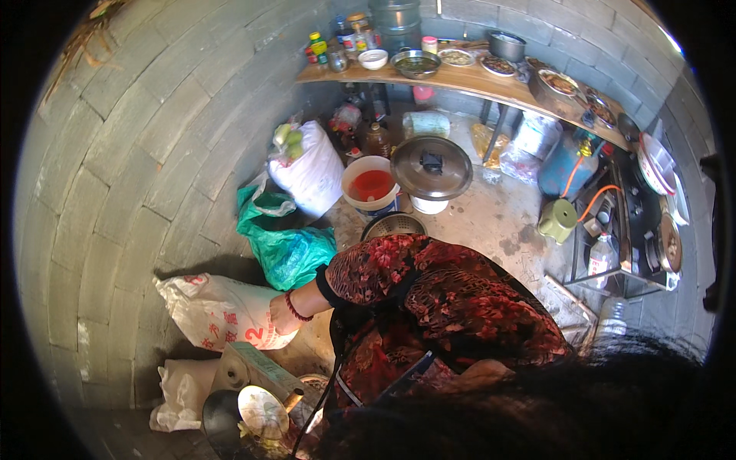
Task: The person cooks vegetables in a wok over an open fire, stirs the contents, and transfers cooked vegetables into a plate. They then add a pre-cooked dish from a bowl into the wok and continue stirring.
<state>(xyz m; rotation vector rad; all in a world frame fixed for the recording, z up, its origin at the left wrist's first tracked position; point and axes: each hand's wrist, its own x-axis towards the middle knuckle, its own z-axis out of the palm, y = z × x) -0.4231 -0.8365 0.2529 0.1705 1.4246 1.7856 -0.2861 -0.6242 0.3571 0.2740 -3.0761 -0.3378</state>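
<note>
My right hand [284,315], wearing a dark red beaded bracelet, is at the right end of a white plastic sack [215,313] with red printing. It touches the sack, but the fingers are too unclear to tell whether they grip. My left hand is out of view behind my floral garment and hair. A green plastic bag [293,253] lies just beyond the wrist. Below the sack are a box [253,365], a pale round dish [263,411] and a dark pan [220,418].
A bucket of red liquid [371,185], a lidded pot [431,167], a metal colander [394,223] and a full white bag [313,167] stand on the floor. A wooden table [368,76] carries dishes and bottles. At right are a gas cylinder [566,167], green stool [558,220] and stove stand [624,267].
</note>
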